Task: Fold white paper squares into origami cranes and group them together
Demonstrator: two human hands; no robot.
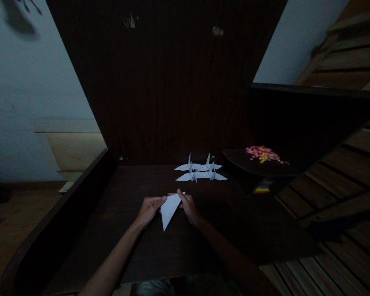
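Observation:
A folded sheet of white paper [170, 209], shaped like a kite with its long point toward me, is held up between both hands over the dark desk. My left hand [149, 209] pinches its left corner, thumb on top. On the opposite side my right hand [189, 206] grips the upper right corner, its thumb pressing near the edge and the fingers partly hidden behind. Beyond the hands stand several white origami cranes [200, 175], set close together in two rows with wings spread.
A corner shelf [240, 160] at the right carries a heap of small pink, yellow and orange pieces [263, 154]. Below it is a rainbow-coloured item [262, 189]. A raised side panel [61, 213] borders the desk [111, 230] on the left; a tall dark back panel [172, 82] rises behind.

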